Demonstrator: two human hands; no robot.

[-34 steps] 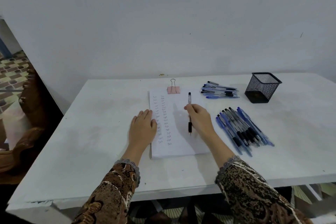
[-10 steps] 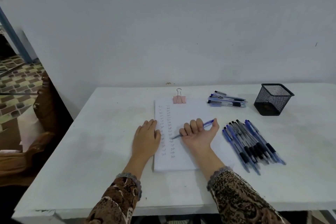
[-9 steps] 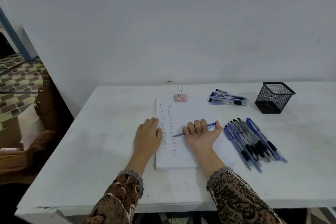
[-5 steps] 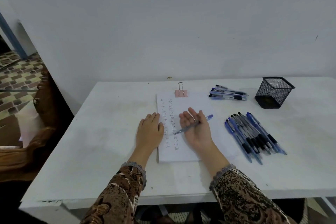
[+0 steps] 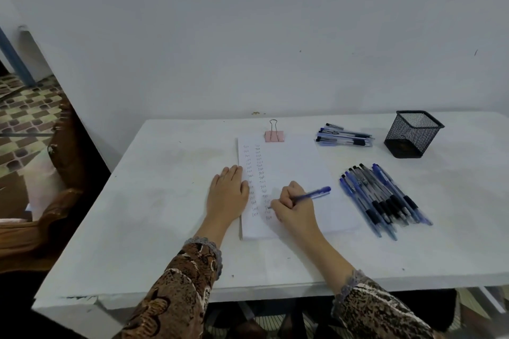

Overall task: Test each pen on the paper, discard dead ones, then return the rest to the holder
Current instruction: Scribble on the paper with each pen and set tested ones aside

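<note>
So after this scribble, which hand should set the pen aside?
Right hand: it grips the blue pen, and the near pen pile, far pen pile and mesh holder lie on its side. The left hand rests flat against the paper.

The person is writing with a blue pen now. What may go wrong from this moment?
1. The right hand, holding the blue pen, rests on the paper beside the written marks, so it may smear them.
2. The near pile and the far pile of pens look alike, so the tested pen may land in the wrong one.
</note>
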